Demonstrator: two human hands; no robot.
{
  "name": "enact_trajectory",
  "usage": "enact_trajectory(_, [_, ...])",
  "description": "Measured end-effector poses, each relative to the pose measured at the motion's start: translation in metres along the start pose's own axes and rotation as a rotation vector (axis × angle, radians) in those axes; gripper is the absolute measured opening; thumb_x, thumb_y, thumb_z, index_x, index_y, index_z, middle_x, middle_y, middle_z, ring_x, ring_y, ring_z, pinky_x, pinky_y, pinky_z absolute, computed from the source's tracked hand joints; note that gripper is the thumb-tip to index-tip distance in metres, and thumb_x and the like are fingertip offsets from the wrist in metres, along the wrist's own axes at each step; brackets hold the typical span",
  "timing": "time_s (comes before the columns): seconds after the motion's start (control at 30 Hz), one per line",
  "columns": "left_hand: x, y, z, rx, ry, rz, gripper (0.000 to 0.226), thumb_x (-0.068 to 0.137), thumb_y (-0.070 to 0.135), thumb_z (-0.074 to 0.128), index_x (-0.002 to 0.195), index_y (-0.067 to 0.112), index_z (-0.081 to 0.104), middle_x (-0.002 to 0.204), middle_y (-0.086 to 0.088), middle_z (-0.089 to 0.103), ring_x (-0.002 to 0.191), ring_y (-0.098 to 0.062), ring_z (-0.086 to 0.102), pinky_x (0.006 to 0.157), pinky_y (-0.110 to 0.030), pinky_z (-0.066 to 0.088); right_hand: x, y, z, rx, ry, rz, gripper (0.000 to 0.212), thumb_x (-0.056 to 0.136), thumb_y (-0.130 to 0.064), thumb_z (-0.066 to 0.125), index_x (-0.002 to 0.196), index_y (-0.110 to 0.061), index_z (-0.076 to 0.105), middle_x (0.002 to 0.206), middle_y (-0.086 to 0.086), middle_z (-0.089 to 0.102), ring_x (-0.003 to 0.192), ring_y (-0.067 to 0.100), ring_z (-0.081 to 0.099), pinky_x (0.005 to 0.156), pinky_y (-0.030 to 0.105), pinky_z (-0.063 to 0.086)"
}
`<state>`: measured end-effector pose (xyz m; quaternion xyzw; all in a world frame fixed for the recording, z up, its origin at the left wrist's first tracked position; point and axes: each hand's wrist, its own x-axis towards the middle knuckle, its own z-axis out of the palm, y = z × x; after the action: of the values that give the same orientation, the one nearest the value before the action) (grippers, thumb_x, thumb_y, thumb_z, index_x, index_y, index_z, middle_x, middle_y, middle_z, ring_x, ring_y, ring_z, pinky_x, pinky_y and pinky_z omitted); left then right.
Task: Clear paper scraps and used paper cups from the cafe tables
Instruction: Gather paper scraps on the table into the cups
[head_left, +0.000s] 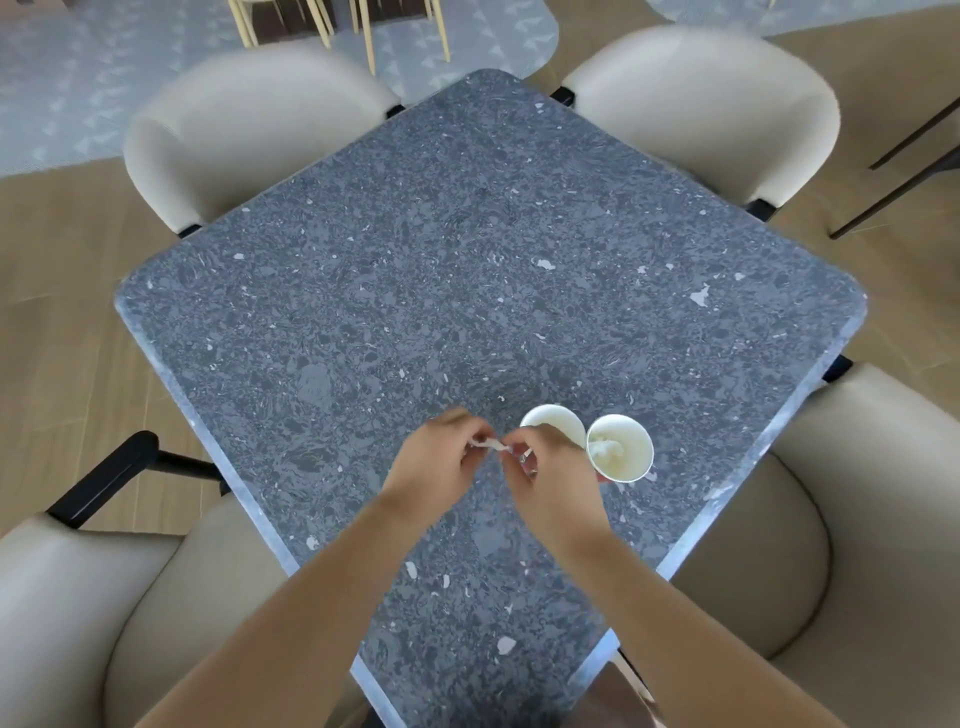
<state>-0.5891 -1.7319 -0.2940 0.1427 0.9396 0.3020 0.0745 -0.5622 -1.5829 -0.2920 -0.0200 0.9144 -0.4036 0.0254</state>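
Two white paper cups stand on the dark speckled table (441, 249) near its right front edge. The right cup (621, 449) holds crumpled white paper; the left cup (556, 422) is partly hidden behind my right hand (550, 470). My left hand (441, 462) and my right hand meet just left of the cups, and both pinch a small white paper scrap (488, 444) between their fingertips. Something small and shiny shows under my right fingers, but I cannot tell what it is.
Four cream upholstered chairs surround the square table: back left (244, 130), back right (711, 109), front left (119, 597) and front right (857, 493). A black armrest (104, 478) sticks out at the left. Wooden floor lies around the table.
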Motion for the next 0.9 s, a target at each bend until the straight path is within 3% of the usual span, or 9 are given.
enact_trajectory(0.13, [0.017,0.027,0.004,-0.01,0.006,0.035,0.014,0.085,0.011,0.06,0.097,0.012,0.066,0.093,-0.004,0.062,0.08,-0.022,0.059,0.067,-0.035,0.049,0.007,0.013,-0.026,-0.089,0.051,0.029,0.01,0.084,-0.013,0.06,0.094,-0.01,0.063,0.092,0.008,0.064,0.075,0.024,0.058,0.066,0.032,0.044])
enact_trajectory(0.37, [0.025,0.045,0.024,0.002,-0.085,0.032,0.036,0.083,0.013,0.062,0.118,0.018,0.056,0.116,0.0,0.061,0.097,-0.019,0.059,0.079,-0.031,0.048,0.005,0.041,-0.049,-0.138,0.026,0.08,0.027,0.082,-0.012,0.063,0.109,-0.012,0.061,0.099,0.004,0.065,0.084,0.021,0.058,0.07,0.025,0.04])
enact_trajectory(0.53, [0.021,0.044,0.031,0.048,-0.132,0.046,0.03,0.086,0.02,0.061,0.115,0.018,0.058,0.116,0.001,0.059,0.098,-0.02,0.059,0.079,-0.036,0.05,-0.005,0.058,-0.056,-0.157,0.021,0.083,0.023,0.082,-0.018,0.062,0.106,-0.016,0.061,0.1,0.004,0.063,0.09,0.023,0.058,0.068,0.028,0.044])
enact_trajectory(0.77, [0.024,0.05,0.046,0.238,-0.267,0.094,0.028,0.088,0.035,0.056,0.114,0.024,0.056,0.116,0.008,0.058,0.106,-0.017,0.054,0.078,-0.03,0.046,-0.012,0.078,-0.059,-0.352,-0.102,0.064,0.025,0.087,-0.031,0.057,0.111,-0.022,0.057,0.114,-0.004,0.058,0.103,0.02,0.048,0.067,0.029,0.044])
enact_trajectory(0.9, [0.026,0.059,0.05,0.315,-0.317,0.06,0.028,0.088,0.019,0.055,0.115,0.026,0.056,0.115,0.004,0.06,0.108,-0.022,0.055,0.08,-0.037,0.049,-0.009,0.079,-0.06,-0.392,-0.168,0.049,0.023,0.089,-0.027,0.055,0.111,-0.023,0.055,0.117,-0.005,0.055,0.106,0.021,0.048,0.068,0.029,0.043])
